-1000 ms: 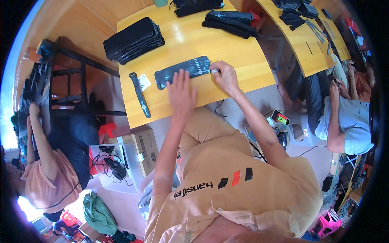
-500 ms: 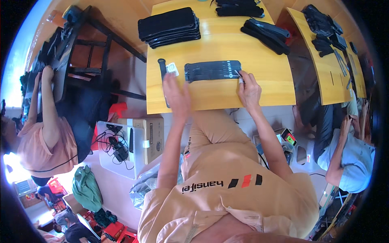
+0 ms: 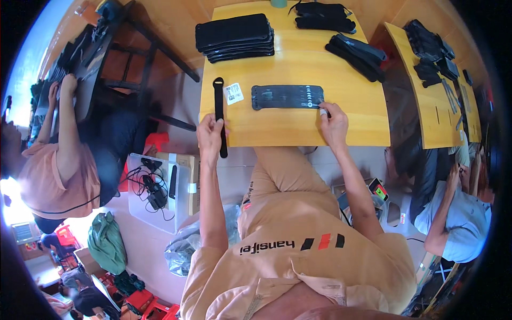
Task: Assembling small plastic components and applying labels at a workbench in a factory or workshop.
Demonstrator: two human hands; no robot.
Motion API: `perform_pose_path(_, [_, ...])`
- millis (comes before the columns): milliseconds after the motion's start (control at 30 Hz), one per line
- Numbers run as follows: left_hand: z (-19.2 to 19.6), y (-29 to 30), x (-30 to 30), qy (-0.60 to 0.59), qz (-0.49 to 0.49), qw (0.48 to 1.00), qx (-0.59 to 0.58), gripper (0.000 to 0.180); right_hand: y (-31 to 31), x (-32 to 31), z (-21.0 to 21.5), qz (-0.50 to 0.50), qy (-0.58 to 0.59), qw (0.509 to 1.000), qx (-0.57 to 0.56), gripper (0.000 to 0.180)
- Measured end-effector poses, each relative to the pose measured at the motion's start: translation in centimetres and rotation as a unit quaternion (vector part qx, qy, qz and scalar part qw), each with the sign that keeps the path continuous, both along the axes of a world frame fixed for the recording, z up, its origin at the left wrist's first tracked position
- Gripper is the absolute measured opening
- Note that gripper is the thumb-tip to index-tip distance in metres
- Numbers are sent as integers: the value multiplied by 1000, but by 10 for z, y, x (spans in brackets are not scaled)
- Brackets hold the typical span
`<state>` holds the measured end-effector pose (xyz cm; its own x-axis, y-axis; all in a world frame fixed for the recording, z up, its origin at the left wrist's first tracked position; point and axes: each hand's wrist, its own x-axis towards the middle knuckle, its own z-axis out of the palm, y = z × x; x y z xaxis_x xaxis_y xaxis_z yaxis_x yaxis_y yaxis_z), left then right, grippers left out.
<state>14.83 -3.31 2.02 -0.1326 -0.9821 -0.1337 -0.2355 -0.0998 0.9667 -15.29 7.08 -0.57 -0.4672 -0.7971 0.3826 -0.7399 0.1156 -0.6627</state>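
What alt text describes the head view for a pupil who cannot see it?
A person's left hand holds a narrow black strap at the left of a yellow table, while the right hand is at the right end of a flat row of dark straps. A white label lies beside the strap; a black stack and black bundles lie farther back.

There's the slim black strap (image 3: 218,98), slotted at its far end, pointing away; to its right, the dark strap row (image 3: 280,97) lies flat, crosswise, white-marked near one end.
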Motion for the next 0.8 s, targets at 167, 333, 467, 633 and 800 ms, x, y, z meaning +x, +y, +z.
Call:
perform_pose_path(167, [47, 59, -15, 52, -64, 995, 57, 12, -6, 34, 49, 155, -272, 949, -19, 16])
perform_pose_path(333, [50, 83, -25, 66, -141, 987, 44, 14, -19, 68, 107, 328, -372, 868, 27, 16])
perform_pose_path(467, [74, 76, -30, -78, -13, 992, -101, 14, -15, 70, 119, 345, -362, 866, 12, 15])
perform_pose_path(633, [88, 83, -32, -77, 155, 943, -284, 12, -13, 83, 124, 256, -289, 911, -148, 17])
perform_pose_path(800, [98, 87, -58, 305, -57, 947, 77, 21, -11, 103, 117, 268, -259, 911, -176, 26])
